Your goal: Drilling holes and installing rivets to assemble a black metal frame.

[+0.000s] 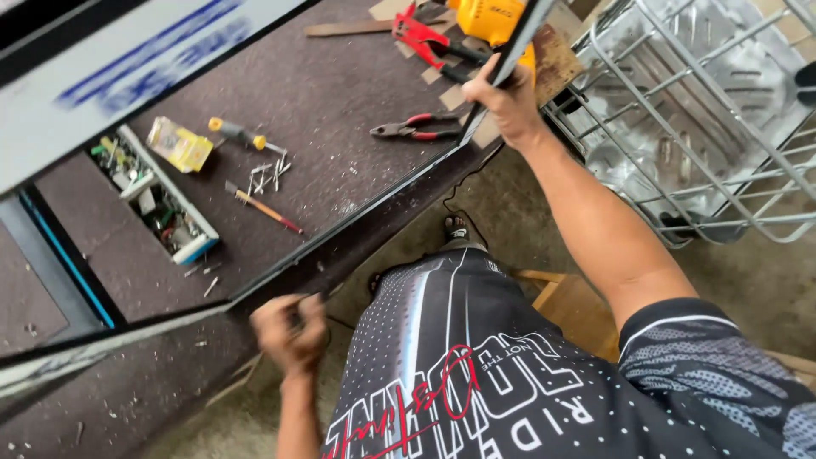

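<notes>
Dark workbench [340,93], pliers [414,127] far; right hand [508,98] clenched on frame [357,217], left hand [291,331] fisted at near corner, blurred.

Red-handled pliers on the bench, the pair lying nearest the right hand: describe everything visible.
The red-handled pliers lie flat on the dark brown worktop, jaws pointing left, handles splayed slightly toward the right. Handles look red with dark trim, the head dull grey metal. They sit just inside the dark frame edge, left of the right hand, which grips the frame bar and does not touch them. Loose screws lie further left. Nothing rests on them.
</notes>
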